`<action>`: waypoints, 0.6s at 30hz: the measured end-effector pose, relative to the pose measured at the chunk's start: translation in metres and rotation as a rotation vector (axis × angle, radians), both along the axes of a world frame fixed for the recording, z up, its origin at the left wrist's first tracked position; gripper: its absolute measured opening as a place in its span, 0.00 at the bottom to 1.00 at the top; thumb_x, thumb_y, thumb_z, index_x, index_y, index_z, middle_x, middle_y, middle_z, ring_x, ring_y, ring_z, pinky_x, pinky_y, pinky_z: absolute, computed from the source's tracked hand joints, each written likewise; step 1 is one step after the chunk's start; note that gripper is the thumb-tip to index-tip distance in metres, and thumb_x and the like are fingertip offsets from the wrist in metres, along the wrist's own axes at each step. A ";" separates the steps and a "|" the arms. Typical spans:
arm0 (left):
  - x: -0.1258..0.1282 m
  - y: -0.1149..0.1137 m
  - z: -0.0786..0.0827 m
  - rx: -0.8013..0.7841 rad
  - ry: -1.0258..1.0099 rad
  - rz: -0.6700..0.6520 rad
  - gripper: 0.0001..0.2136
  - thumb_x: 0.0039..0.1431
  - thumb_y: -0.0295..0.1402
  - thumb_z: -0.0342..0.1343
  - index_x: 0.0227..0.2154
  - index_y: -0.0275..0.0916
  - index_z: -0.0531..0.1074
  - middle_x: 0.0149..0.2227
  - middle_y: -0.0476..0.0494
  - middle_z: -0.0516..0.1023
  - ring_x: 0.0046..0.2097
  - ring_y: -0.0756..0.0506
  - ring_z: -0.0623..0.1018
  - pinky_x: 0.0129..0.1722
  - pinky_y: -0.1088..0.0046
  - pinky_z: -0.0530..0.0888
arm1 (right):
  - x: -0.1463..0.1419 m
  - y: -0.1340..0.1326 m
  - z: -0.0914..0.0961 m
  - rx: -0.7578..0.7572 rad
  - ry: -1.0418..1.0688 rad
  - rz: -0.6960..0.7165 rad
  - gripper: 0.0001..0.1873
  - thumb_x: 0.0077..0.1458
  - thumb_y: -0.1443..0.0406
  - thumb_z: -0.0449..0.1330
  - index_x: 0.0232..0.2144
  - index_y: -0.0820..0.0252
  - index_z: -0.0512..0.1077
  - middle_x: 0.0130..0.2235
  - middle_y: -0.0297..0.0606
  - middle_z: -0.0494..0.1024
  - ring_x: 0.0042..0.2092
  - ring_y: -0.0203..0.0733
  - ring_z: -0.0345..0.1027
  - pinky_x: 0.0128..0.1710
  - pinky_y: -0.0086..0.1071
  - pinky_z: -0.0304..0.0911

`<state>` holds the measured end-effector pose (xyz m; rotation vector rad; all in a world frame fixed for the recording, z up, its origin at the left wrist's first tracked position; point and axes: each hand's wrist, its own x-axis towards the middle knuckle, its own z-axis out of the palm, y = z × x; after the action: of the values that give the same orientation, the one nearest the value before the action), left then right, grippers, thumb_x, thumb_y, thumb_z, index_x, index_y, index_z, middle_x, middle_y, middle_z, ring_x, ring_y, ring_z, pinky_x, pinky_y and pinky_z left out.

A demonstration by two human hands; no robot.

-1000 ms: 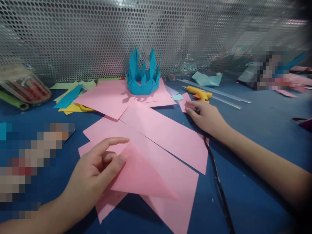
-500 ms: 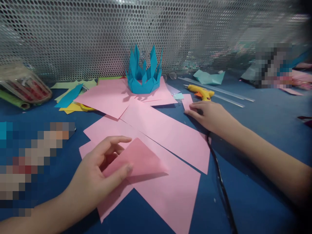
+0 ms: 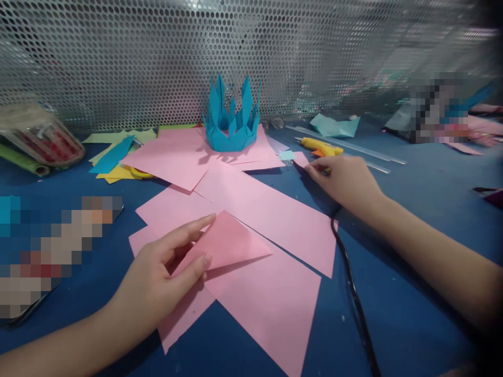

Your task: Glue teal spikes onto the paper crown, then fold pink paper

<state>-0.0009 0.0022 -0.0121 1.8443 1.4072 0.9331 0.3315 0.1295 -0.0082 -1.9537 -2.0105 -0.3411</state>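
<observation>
My left hand (image 3: 151,272) grips a folded pink paper piece (image 3: 231,238) between thumb and fingers, held tilted above overlapping pink paper sheets (image 3: 275,303). On the right, my right hand (image 3: 348,180) pinches the near edge of a small pink paper piece (image 3: 301,158), whose edge is raised off the table. Just behind that hand lies a yellow hot glue gun (image 3: 320,146), partly hidden by the knuckles. A black cord (image 3: 351,283) runs from under the right wrist toward the front edge of the view.
A blue paper crown (image 3: 231,139) stands on pink paper at the back. Clear glue sticks (image 3: 377,149) and a teal paper scrap (image 3: 335,126) lie at back right. Far left are a jar (image 3: 47,139), a green roll (image 3: 23,159) and coloured scraps (image 3: 113,154). A perforated metal panel (image 3: 176,57) rises behind.
My left hand has raised the folded pink paper slightly and closed its index finger onto it. My right hand has lifted the near edge of the small pink piece.
</observation>
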 end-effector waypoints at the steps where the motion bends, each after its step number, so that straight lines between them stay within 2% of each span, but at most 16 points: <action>1: 0.000 0.001 0.000 0.005 0.006 0.003 0.19 0.57 0.38 0.59 0.53 0.56 0.73 0.54 0.54 0.77 0.50 0.45 0.81 0.41 0.77 0.80 | 0.001 -0.002 0.006 0.020 -0.003 -0.037 0.13 0.57 0.63 0.58 0.35 0.62 0.81 0.32 0.46 0.82 0.32 0.48 0.71 0.29 0.35 0.56; 3: 0.001 0.002 0.002 0.003 0.012 0.002 0.19 0.56 0.39 0.60 0.51 0.53 0.74 0.53 0.52 0.78 0.49 0.44 0.81 0.45 0.75 0.79 | 0.005 -0.007 0.021 0.082 -0.011 -0.134 0.12 0.57 0.63 0.59 0.37 0.63 0.81 0.33 0.48 0.82 0.32 0.47 0.71 0.29 0.35 0.54; 6: 0.003 0.003 0.006 -0.006 0.025 -0.001 0.17 0.54 0.40 0.61 0.48 0.51 0.77 0.50 0.51 0.80 0.48 0.43 0.82 0.46 0.72 0.79 | 0.017 -0.015 0.042 0.202 -0.034 -0.297 0.14 0.56 0.67 0.60 0.41 0.68 0.80 0.35 0.54 0.82 0.34 0.49 0.73 0.29 0.36 0.51; 9: 0.004 0.003 0.006 -0.009 0.049 -0.014 0.16 0.55 0.41 0.61 0.48 0.51 0.77 0.48 0.51 0.81 0.48 0.43 0.82 0.47 0.71 0.79 | 0.031 -0.020 0.052 0.284 -0.043 -0.369 0.13 0.56 0.69 0.59 0.40 0.70 0.80 0.32 0.55 0.82 0.36 0.50 0.74 0.30 0.38 0.52; 11: 0.003 0.003 0.005 -0.001 0.060 -0.025 0.16 0.57 0.40 0.60 0.49 0.52 0.77 0.50 0.52 0.80 0.49 0.43 0.81 0.48 0.70 0.78 | 0.035 -0.021 0.051 0.320 -0.006 -0.352 0.12 0.55 0.69 0.59 0.38 0.67 0.81 0.31 0.52 0.82 0.36 0.49 0.75 0.32 0.37 0.55; 14: 0.002 0.003 0.004 0.023 0.074 -0.041 0.14 0.58 0.38 0.58 0.48 0.54 0.77 0.49 0.54 0.81 0.49 0.45 0.81 0.50 0.72 0.77 | 0.030 -0.019 0.042 0.309 0.057 -0.250 0.08 0.52 0.70 0.61 0.33 0.65 0.81 0.29 0.48 0.82 0.35 0.46 0.76 0.32 0.35 0.58; 18: 0.003 0.004 0.005 0.066 0.082 -0.079 0.09 0.59 0.35 0.56 0.38 0.53 0.80 0.41 0.54 0.83 0.44 0.48 0.82 0.46 0.76 0.78 | 0.009 -0.018 0.027 0.310 0.116 -0.057 0.06 0.52 0.68 0.62 0.29 0.59 0.80 0.27 0.40 0.82 0.32 0.43 0.77 0.30 0.31 0.61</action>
<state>0.0022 0.0063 -0.0074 1.9926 1.3559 0.8831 0.3403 0.1114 0.0183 -1.7957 -1.7165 -0.5070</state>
